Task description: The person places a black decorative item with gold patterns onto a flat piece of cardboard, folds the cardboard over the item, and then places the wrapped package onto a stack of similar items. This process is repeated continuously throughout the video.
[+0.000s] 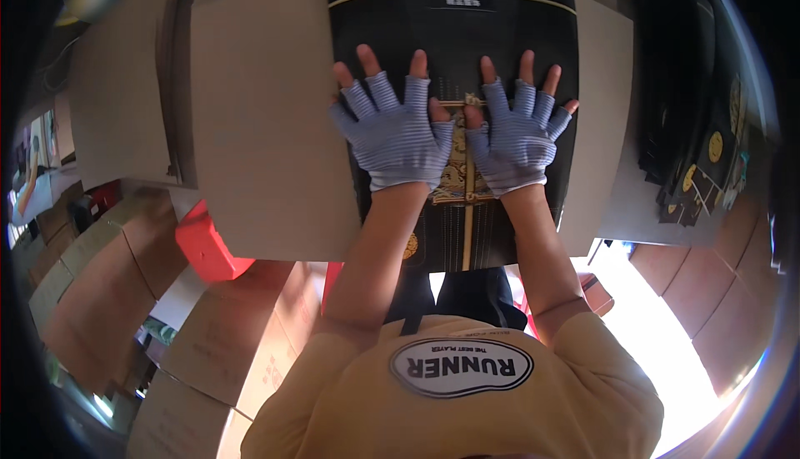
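Both my hands wear blue-and-white striped fingerless gloves and lie flat on a black paper sheet or bag (467,34) with gold decoration. My left hand (396,130) presses the sheet's left half, its fingers spread and pointing away from me. On the right half rests my right hand (518,134), also with spread fingers. Between the thumbs runs a gold patterned band (458,171), partly hidden by the hands. A round gold emblem (409,246) shows near my left forearm. Whether the black piece is one layer or several, I cannot tell.
The black piece lies on a grey-brown tabletop (258,125). To the right are more black-and-gold pieces (696,142), several with round gold emblems. Cardboard boxes (221,342) stand at the lower left, near a red plastic stool (208,246). Another board surface (117,84) is at the left.
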A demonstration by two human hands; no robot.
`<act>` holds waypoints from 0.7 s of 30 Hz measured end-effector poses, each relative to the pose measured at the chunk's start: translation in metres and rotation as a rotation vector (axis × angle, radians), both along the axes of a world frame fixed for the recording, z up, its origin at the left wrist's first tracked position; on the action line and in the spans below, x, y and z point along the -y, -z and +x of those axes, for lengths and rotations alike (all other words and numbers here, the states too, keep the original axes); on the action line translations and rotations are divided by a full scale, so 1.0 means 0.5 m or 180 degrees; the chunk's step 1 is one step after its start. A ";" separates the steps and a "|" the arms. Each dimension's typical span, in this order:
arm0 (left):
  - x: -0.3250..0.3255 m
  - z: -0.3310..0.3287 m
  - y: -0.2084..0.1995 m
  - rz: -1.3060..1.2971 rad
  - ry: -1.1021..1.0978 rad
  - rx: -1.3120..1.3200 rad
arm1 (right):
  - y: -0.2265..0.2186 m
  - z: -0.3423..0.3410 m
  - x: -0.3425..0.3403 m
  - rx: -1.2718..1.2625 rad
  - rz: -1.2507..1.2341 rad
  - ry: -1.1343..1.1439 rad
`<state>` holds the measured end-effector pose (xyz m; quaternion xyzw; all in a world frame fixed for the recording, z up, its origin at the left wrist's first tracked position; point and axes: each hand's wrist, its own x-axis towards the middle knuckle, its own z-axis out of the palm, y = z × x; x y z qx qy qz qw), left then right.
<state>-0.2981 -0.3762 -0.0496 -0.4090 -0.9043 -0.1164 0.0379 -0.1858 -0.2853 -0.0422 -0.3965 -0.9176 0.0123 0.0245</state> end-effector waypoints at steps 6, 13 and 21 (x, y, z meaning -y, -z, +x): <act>0.000 -0.001 -0.012 -0.0062 -0.0096 -0.0122 | -0.004 0.005 0.004 0.0057 0.0031 -0.0034; 0.035 0.033 -0.019 -0.0080 0.0355 -0.0221 | -0.021 -0.009 0.009 -0.0127 0.0208 -0.0102; 0.149 0.135 0.006 0.0165 0.1181 0.0381 | -0.020 -0.015 0.008 -0.0186 0.0199 -0.0088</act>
